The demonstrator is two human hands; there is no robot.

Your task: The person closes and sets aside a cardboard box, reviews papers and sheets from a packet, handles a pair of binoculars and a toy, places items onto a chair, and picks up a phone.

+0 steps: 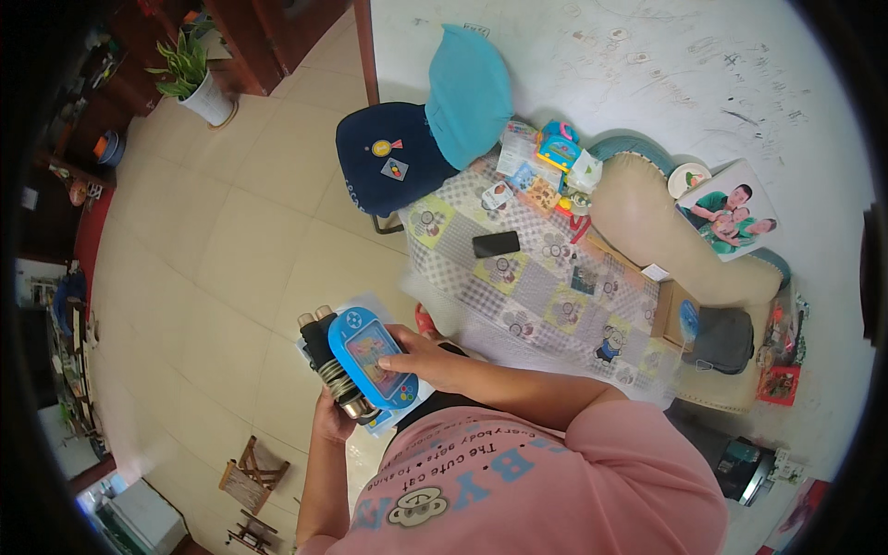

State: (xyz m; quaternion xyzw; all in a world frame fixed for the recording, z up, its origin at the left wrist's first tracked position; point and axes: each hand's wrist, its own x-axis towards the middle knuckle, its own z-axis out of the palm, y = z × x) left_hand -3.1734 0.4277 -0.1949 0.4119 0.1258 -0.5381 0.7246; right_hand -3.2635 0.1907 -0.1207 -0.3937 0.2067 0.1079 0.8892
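My right hand grips a blue toy handheld game console, with the thumb lying over its picture screen. Beside the toy is what looks like a skipping rope, with black handles, metal-coloured ends and pale cord wound around them. My left hand holds this bundle from below; most of its fingers are hidden. A light-coloured flat sheet or package shows partly behind the held things, and its contents cannot be made out.
A patterned cloth covers a table carrying a black phone, toys and papers, and an open cardboard box. A dark blue-seated chair stands at its far end. A small wooden folding stool and potted plant occupy the tiled floor.
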